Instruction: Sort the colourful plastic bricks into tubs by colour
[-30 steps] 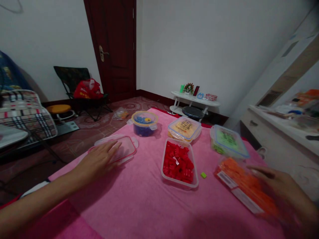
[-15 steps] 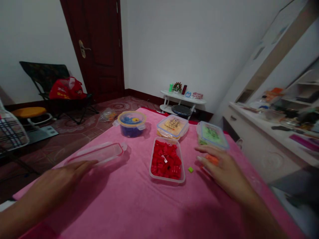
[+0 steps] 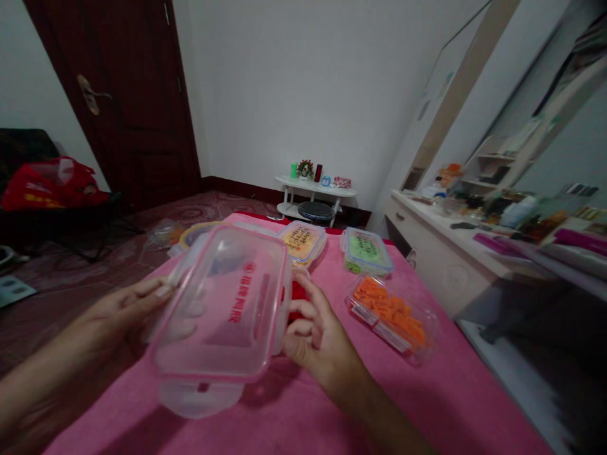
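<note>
A clear lid with a pink-red seal and red printed characters (image 3: 215, 316) is held up, tilted, over the pink cloth. My left hand (image 3: 137, 309) grips its left edge, some fingers showing through the plastic. At its right edge is my right hand (image 3: 317, 341), fingers curled against the lid's side flap. Behind the lid and my right hand, the open box of red pieces (image 3: 298, 297) is mostly hidden. To the right sits a clear box of orange pieces (image 3: 391, 313). The small green piece does not show.
At the table's far side stand a lidded box with yellow contents (image 3: 301, 243), a lidded box with green contents (image 3: 367, 251) and a partly hidden round tub (image 3: 192, 237). A white dresser (image 3: 427, 246) with clutter is at right. The pink cloth (image 3: 427, 404) covers the table.
The lid has been lifted from the left of the table and brought to the middle. My right hand has moved left from the orange box to the lid. The view has turned right.
</note>
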The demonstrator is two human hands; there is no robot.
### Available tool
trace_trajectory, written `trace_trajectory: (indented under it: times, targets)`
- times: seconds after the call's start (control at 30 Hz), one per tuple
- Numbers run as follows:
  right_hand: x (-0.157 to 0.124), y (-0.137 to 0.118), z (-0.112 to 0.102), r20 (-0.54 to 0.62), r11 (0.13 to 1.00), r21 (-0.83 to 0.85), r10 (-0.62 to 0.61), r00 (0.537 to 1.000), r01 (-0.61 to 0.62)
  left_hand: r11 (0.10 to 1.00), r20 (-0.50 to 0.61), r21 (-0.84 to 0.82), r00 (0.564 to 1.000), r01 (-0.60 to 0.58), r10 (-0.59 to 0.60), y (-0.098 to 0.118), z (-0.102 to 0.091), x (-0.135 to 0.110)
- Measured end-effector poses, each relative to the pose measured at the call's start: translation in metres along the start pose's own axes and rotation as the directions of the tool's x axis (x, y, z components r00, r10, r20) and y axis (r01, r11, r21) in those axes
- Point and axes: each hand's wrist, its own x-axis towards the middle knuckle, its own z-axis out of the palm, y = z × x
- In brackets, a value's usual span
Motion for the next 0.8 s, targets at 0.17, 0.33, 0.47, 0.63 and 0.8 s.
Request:
trace_trajectory:
  times: [0.17, 0.33, 0.47, 0.63, 0.8]
  targets:
    - [0.010, -0.001, -0.040, -0.320, 0.987, -0.160, -0.035, 0.947, -0.018, 0.934, 0.404, -0.300, 0.913, 0.197, -0.063, 0.003, 0.072, 0.016]
    - [0.010, 0.019, -0.075, -0.318, 0.795, -0.571, 0.018, 0.948, -0.207, 0.965, 0.327, -0.247, 0.945, 0.091, -0.006, -0.012, 0.100, 0.039]
    - [0.012, 0.041, -0.080, -0.261, 0.718, -0.665, 0.037, 0.965, -0.208, 0.957, 0.272, -0.279, 0.962, 0.079, 0.000, -0.023, 0.103, 0.051]
    - [0.021, 0.057, -0.074, -0.271, 0.882, -0.447, 0.023, 0.962, -0.147, 0.914, 0.300, -0.371, 0.953, 0.164, -0.049, -0.046, 0.098, 0.052]
    - [0.026, 0.055, -0.072, -0.217, 0.885, -0.460, -0.036, 0.976, -0.070, 0.822, 0.294, -0.531, 0.955, 0.207, -0.051, -0.067, 0.094, 0.045]
